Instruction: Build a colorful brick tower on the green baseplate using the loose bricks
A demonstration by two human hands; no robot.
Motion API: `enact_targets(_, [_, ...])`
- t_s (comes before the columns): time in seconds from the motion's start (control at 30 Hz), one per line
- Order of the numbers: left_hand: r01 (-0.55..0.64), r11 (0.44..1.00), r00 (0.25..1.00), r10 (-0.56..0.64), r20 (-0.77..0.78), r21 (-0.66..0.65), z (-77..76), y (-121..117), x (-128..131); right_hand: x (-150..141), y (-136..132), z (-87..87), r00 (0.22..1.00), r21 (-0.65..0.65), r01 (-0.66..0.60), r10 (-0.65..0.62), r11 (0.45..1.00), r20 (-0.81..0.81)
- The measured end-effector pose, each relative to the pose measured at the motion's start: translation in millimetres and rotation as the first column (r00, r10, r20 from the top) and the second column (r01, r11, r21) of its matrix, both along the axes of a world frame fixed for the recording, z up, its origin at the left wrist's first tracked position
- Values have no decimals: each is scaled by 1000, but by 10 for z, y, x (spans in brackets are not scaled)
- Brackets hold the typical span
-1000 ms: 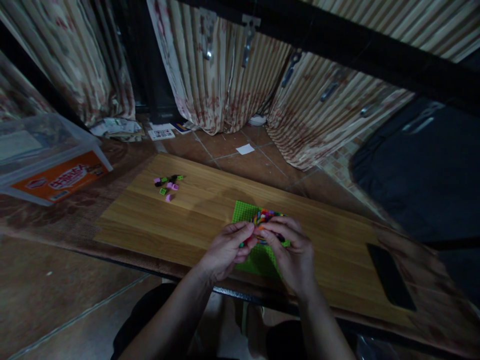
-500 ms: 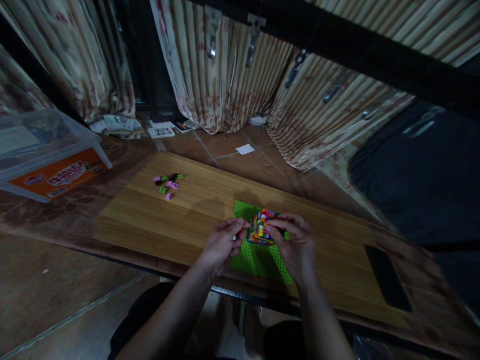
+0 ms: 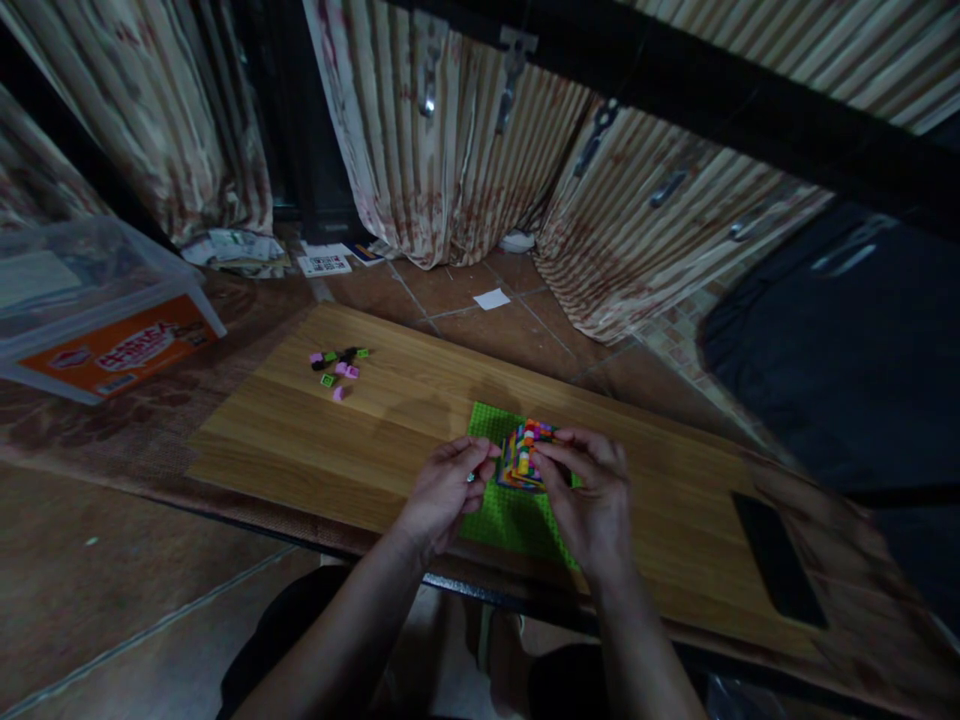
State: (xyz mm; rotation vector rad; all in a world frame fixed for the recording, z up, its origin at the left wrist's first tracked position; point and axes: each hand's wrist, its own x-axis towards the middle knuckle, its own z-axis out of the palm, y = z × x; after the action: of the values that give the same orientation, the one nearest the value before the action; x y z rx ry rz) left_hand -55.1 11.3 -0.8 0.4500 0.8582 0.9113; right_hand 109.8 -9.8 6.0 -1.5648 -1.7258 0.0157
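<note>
L hand (image 3: 444, 492), R hand (image 3: 598, 500) at brick stack (image 3: 523, 460), grip unclear; loose bricks (image 3: 352, 372), box (image 3: 124, 345) L; slab (image 3: 780, 560) R.

the right hand (image 3: 598, 492) covers one side of a many-coloured brick stack (image 3: 521, 463), leaving us unable to tell what, if anything, it grips; a pale speck (image 3: 471, 477) at the left hand (image 3: 445, 492) is too small for us to name. hand and stack hide part of the green baseplate (image 3: 499, 518), while a clear box (image 3: 150, 268) runs off the left edge, its orange label (image 3: 124, 348) too blurred for us to read.
</note>
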Motion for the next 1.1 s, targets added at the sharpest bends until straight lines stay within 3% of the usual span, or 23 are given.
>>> enact_targets(0.43, [28,999,1000,-28,-10,37,0,-11,-1,-29,32,-27,995,-29,10,-13,1000,-96])
enact_targets(0.67, [29,999,999,-29,-16,35,0,-14,-7,-48,59,-81,964,-28,29,-36,999,-263])
enact_targets(0.9, [19,1000,1000,-19,2,19,-8,-14,-5,-48,40,-82,984,-10,43,-44,999,-174])
enact_targets(1.1, [15,1000,1000,-15,-3,21,-22,-12,1,-26,61,-54,986,-68,14,-25,998,-162])
